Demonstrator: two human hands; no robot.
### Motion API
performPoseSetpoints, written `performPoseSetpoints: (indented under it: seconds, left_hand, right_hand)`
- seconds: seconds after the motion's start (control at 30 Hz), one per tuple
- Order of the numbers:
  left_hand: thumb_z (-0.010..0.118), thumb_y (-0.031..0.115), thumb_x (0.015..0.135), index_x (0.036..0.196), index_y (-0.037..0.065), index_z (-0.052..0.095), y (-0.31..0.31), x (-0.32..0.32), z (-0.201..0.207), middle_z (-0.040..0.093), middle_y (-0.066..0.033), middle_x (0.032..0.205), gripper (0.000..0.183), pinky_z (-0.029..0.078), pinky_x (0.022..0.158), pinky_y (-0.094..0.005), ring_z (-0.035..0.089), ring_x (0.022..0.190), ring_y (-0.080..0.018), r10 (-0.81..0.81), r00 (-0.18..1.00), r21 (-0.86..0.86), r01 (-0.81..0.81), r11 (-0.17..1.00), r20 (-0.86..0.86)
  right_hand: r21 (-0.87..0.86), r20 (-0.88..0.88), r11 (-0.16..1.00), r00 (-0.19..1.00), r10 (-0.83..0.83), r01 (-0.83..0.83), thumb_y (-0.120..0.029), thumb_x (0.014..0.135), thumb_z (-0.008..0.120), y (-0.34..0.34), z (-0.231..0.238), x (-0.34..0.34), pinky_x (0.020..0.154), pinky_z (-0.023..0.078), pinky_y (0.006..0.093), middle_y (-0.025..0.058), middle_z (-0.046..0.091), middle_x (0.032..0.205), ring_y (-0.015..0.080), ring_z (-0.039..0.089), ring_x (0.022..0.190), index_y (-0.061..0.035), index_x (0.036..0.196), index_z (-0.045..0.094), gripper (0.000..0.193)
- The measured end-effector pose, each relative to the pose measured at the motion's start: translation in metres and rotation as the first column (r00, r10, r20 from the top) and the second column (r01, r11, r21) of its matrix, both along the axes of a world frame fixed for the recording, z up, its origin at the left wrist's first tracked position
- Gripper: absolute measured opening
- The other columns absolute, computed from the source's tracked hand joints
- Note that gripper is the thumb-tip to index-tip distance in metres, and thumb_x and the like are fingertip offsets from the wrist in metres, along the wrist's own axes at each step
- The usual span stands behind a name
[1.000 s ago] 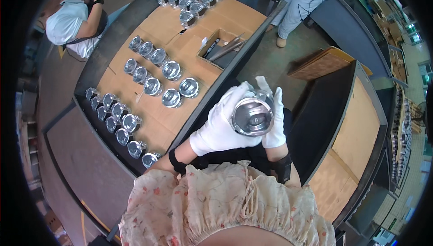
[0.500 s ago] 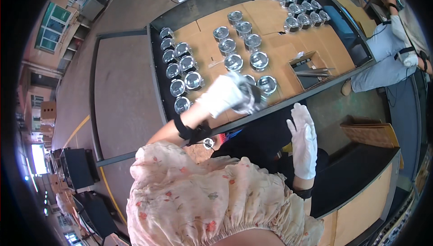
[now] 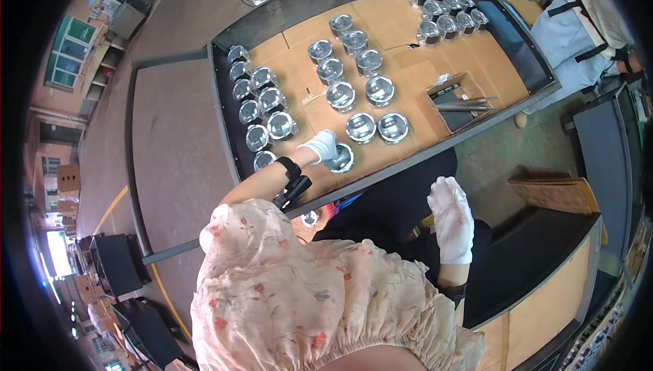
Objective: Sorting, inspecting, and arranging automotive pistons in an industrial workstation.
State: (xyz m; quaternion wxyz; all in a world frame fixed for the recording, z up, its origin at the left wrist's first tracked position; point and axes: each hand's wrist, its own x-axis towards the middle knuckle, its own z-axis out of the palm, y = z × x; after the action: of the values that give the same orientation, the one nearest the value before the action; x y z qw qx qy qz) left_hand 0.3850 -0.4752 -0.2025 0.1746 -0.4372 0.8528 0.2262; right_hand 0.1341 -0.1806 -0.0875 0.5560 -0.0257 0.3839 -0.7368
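My gloved left hand [image 3: 322, 146] is closed at the left edge of a silver engine piston [image 3: 341, 159], which stands near the front edge of the cardboard-lined table [image 3: 415, 102]. Its fingertips are partly hidden behind the piston. Two more pistons, one of them the nearer piston [image 3: 360, 128], stand just beyond it, with several others in rows farther back. Away from the table, over my lap, my gloved right hand [image 3: 451, 220] is raised with its fingers curled in, and nothing shows in it.
Several pistons [image 3: 273, 99] line the left side, and another group [image 3: 447, 26] fills the far right corner. An open cardboard box [image 3: 462, 102] with metal pieces sits in the table's right part. A raised dark rim [image 3: 381, 169] borders the table. Other people stand beyond it.
My left hand has moved left and down with the piston, which now stands on the cardboard. The two pistons behind are uncovered. My right hand's fingers have curled in.
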Motion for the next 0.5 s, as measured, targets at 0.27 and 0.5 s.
performPoseSetpoints:
  seconds: [0.27, 0.5]
  left_hand:
    - [0.077, 0.045, 0.069, 0.087, -0.002, 0.073, -0.025, 0.048, 0.037, 0.071, -0.0216, 0.082, 0.051, 0.056, 0.071, -0.0398, 0.07, 0.077, -0.034, 0.446, 0.884, -0.456, -0.458, 0.763, -0.141]
    - [0.068, 0.037, 0.085, 0.086, 0.003, 0.071, -0.062, 0.073, 0.015, 0.071, -0.0111, 0.082, 0.034, 0.056, 0.068, -0.0379, 0.071, 0.075, -0.0243, 0.777, 0.59, 0.217, -0.747, 0.628, -0.219]
  right_hand:
    - [0.011, 0.103, 1.0, 0.995, 0.002, -0.004, -0.024, 0.101, 0.053, 0.001, -0.016, -0.002, 0.101, 0.046, 0.0387, 0.0104, 0.062, 0.13, 0.0241, 0.058, 0.122, -0.0059, 0.131, 0.057, 0.035]
    - [-0.01, 0.114, 1.0, 0.993, 0.003, -0.002, -0.023, 0.1, 0.055, 0.0, -0.019, -0.003, 0.102, 0.046, 0.0396, 0.011, 0.062, 0.129, 0.0249, 0.058, 0.121, -0.0057, 0.13, 0.058, 0.035]
